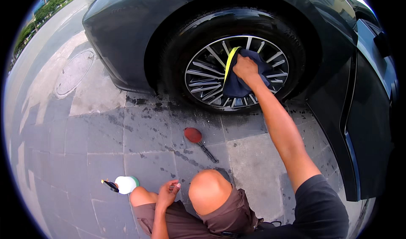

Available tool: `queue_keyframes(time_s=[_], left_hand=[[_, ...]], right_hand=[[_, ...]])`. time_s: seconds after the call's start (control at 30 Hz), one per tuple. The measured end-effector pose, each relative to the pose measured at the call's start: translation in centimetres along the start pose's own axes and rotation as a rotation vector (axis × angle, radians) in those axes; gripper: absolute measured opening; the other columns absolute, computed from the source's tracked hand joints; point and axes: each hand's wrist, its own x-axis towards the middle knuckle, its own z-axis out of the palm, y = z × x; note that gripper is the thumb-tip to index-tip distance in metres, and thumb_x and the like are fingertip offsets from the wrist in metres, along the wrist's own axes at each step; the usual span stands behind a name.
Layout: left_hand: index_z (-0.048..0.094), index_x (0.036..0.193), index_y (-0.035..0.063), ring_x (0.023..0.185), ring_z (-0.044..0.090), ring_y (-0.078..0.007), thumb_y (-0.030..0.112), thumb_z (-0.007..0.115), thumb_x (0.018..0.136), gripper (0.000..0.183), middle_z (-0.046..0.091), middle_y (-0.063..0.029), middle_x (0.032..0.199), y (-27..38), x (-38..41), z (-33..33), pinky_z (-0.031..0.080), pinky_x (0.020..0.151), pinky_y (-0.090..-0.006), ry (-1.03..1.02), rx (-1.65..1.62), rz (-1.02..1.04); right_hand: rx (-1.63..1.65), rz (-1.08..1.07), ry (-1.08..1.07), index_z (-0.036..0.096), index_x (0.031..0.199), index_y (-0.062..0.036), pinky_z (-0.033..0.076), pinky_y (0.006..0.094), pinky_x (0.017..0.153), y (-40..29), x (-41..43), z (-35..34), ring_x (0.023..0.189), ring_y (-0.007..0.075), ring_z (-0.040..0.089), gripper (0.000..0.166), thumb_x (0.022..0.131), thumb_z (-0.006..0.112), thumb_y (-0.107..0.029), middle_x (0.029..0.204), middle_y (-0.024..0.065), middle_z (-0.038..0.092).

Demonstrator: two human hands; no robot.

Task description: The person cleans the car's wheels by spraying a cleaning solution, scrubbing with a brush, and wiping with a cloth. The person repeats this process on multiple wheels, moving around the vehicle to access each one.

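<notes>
My right hand (245, 68) presses a dark blue cloth with a yellow edge (236, 88) against the spokes of a car's alloy wheel (206, 70). The cloth covers the hub and part of the spokes. A wet-looking black tire (177, 80) surrounds the rim. My left hand (169, 191) hangs between my knees with its fingers loosely curled and nothing in it. On the paving below the wheel lies a brush with a red oval head and black handle (193, 135). A white spray bottle with a black trigger head (126, 185) is beside my left knee.
The dark car's front fender (127, 32) arches over the wheel. An opened car door (368, 128) hangs at the right. Wet spots mark the gray stone paving (104, 137). A round cover (75, 72) is set in the ground at the left, with a road beyond.
</notes>
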Motion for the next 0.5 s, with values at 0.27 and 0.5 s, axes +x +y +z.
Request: queue_keyframes(time_s=[0.27,0.5], left_hand=[[0.061,0.117,0.0006,0.087,0.064,-0.0217,0.030,0.064,0.090,0.040,0.067,-0.0124,0.098,1.5,-1.5,-1.3,0.051,0.077,-0.0337,0.043,0.126,-0.035],[0.060,0.117,0.0002,0.085,0.063,-0.0194,0.028,0.064,0.090,0.039,0.067,-0.0110,0.098,0.3,-0.8,-1.5,0.051,0.075,-0.0321,0.012,0.094,-0.065]], right_hand=[[1.620,0.117,-0.044,0.051,0.120,-0.0021,0.044,0.0322,0.088,-6.6,2.1,1.5,0.095,0.0208,0.058,0.038,0.084,0.049,-0.012,0.112,0.0126,0.058],[1.819,-0.065,-0.520,0.034,0.140,-0.0073,0.036,0.0520,0.102,-3.7,-4.2,-1.8,0.125,0.0271,0.047,0.082,0.087,0.043,-0.069,0.137,0.0170,0.045]])
